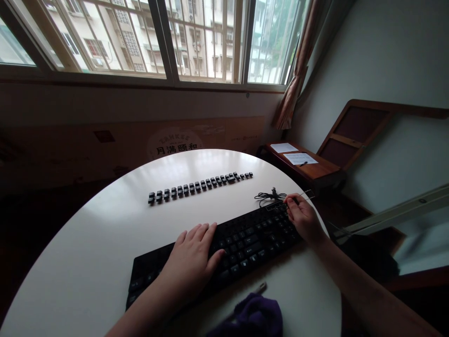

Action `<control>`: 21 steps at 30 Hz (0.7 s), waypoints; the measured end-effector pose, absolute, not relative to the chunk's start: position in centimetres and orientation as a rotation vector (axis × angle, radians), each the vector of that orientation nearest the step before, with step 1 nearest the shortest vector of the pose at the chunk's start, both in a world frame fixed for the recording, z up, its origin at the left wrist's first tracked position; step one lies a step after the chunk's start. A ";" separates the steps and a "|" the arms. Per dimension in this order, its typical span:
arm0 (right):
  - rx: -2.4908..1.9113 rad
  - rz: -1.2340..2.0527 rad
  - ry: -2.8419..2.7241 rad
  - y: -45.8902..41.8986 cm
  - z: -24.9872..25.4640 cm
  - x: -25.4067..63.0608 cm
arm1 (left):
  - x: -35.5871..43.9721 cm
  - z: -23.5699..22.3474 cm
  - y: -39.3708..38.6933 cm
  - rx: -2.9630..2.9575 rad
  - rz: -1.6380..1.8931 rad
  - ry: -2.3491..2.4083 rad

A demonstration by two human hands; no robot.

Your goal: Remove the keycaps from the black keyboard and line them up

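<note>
A black keyboard (245,243) lies at an angle on the round white table (105,234). My left hand (192,262) rests flat on its left half, fingers stretched out together. Over the keyboard's far right corner, my right hand (303,217) is closed in a pinch on a thin wire tool (304,197) whose tip sticks out past the fingers. Beyond the keyboard, a long row of removed black keycaps (199,186) is lined up across the table. The keyboard's coiled black cable (268,195) lies by its right end.
A purple cloth (257,318) sits at the table's near edge with a small grey tool (259,287) beside it. To the right stands a low wooden side table (315,171) with papers (300,158). A window fills the wall behind.
</note>
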State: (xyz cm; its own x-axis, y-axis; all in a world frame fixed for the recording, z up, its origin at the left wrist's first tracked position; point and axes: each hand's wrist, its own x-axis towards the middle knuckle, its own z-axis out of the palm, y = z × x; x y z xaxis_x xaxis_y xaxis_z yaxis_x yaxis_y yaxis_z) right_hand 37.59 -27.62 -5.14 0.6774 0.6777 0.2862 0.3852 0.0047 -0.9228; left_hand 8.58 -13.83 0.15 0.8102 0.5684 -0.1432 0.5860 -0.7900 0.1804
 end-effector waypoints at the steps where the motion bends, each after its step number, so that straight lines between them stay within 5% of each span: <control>1: -1.602 0.300 -0.871 -27.6 -5.1 37.6 | 8.6 0.2 -13.8 2.778 -0.114 0.896; 16: -1.475 0.186 -0.850 -28.2 -4.0 36.4 | 8.5 0.0 -13.9 2.778 -0.059 0.886; 21: -1.448 0.086 -1.401 -29.4 -1.7 32.2 | 8.3 0.9 -14.8 2.855 0.410 0.730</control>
